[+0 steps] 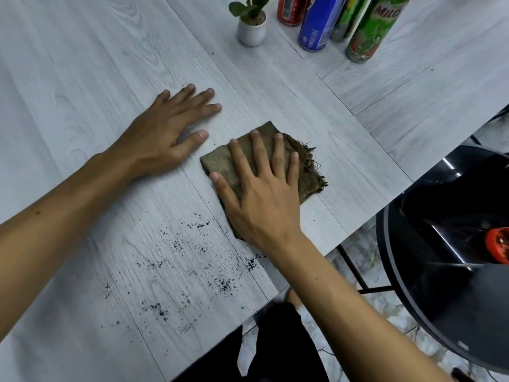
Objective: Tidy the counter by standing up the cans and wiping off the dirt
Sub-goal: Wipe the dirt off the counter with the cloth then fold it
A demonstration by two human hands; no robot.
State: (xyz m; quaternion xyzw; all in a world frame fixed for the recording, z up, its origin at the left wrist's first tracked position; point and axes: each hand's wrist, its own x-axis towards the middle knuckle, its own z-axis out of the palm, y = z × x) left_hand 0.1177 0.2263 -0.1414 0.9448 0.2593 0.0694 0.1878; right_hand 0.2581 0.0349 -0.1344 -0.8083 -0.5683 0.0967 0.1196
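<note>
Counted four drink cans upright at far edge of pale grey wood-grain counter (82, 78): red can (289, 9), blue can (319, 23), green-and-yellow can (347, 20), green Milo can (371, 31), all clustered just right of small white potted plant (252, 30). Judged can step done, as far as visible. Rated wiping as barely started: saw loose black dirt granules (179, 244) strewn over near part of counter, some right at near edge. Located folded olive-brown woven cloth (219, 164) mid-counter toward right edge, just beyond dirt patch. Saw right hand (264, 194) flat on top of cloth, fingers straight and spread, pressing, no pinch. Saw left hand (168, 133) palm-down on bare counter just left of cloth, fingers spread, holding nothing. Read cloth as near-square fold sitting diagonal to counter edge; couldn't call long axis for sure with hand over it, guessed near-to-far in line with fingers. Noted frayed edge pointing right.
</note>
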